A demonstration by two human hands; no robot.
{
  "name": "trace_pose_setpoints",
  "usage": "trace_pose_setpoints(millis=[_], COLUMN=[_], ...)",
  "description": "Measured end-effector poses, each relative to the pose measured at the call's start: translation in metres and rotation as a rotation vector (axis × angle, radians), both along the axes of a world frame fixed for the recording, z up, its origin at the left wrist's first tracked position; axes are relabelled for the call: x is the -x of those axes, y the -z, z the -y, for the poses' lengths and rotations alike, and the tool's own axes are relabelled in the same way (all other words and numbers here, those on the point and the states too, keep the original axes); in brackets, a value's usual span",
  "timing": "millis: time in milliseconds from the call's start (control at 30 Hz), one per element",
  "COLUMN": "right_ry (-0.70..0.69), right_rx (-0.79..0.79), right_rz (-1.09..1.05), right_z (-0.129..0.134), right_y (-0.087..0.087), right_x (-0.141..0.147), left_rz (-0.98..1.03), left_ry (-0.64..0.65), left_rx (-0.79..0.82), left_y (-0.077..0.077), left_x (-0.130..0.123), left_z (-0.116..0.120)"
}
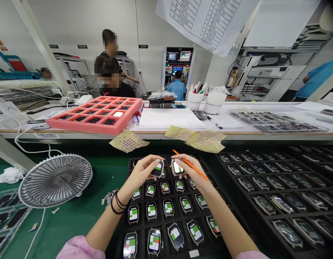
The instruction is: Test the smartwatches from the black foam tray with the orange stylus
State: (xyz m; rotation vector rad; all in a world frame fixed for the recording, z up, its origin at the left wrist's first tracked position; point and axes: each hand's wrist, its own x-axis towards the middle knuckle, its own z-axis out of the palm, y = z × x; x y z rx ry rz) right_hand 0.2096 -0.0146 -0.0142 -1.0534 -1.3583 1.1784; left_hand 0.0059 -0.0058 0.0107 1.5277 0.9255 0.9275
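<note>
left hand (140, 173), a desk fan (55, 181) well out to its left, curls closed around a smartwatch (157, 168) with a green-and-white label. right hand (189, 173) pinches a second smartwatch (177, 167) by its edge, an orange pencil (192, 167) held along its fingers. below both hands lies a black tray (118, 225) of labelled smartwatches; another tray (237, 216) sits right of the right hand.

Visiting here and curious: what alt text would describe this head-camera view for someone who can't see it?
Seen from a head camera, a person's left hand holds a watch-shaped device and their right hand holds another and an orange stick, above a black tray of similar devices. A desk fan stands at left; a pink foam tray sits on the bench beyond.
</note>
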Motion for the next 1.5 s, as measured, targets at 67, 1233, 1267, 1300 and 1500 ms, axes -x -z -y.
trace_pose_setpoints(millis=[67, 1233, 1267, 1300, 1500], right_ry=[0.001, -0.043, -0.049, -0.054, -0.069], right_rx=[0.008, -0.044, -0.043, -0.042, -0.033], right_rz=[0.004, -0.004, -0.004, -0.002, 0.027], right_z=[0.0002, -0.0015, -0.0018, -0.0019, 0.0004], right_y=[0.0000, 0.0023, 0.0027, 0.0030, -0.0001], right_x=[0.0006, 0.0006, 0.0004, 0.0003, 0.0008], left_rz=[-0.012, -0.009, -0.010, -0.009, 0.030], left_ry=[-0.006, -0.025, -0.044, -0.059, -0.053], left_rx=[0.003, -0.042, -0.040, -0.037, 0.020], left_y=[0.0001, 0.0034, 0.0031, 0.0030, 0.0029], left_x=[0.0002, -0.0003, 0.0000, 0.0002, -0.0003], left_z=[0.0002, -0.0020, -0.0019, -0.0017, -0.0006])
